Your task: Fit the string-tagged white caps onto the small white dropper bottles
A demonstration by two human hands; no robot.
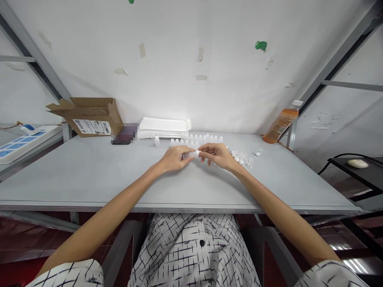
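My left hand (176, 158) is closed around a small translucent plastic bottle (188, 154), which lies on its side just above the grey tabletop (191, 191). Its neck points right, toward my right hand (220, 155). Thumb and fingertips of that hand pinch a small white cap (197, 152) at the bottle's mouth. How far the cap sits on the neck cannot be made out. Behind my hands stand rows of similar small bottles (211, 138), partly hidden by my fingers. One separate bottle (157, 141) is upright to their left. Loose small white parts (244, 160) lie heaped beside my right hand.
White flat cartons (164, 125) are stacked against the wall. Left of them are a dark phone-like object (121, 137), partly blurred, and an opened cardboard box (92, 119). An orange drink bottle (281, 125) leans at the back right. A few white bits (257, 153) lie nearby.
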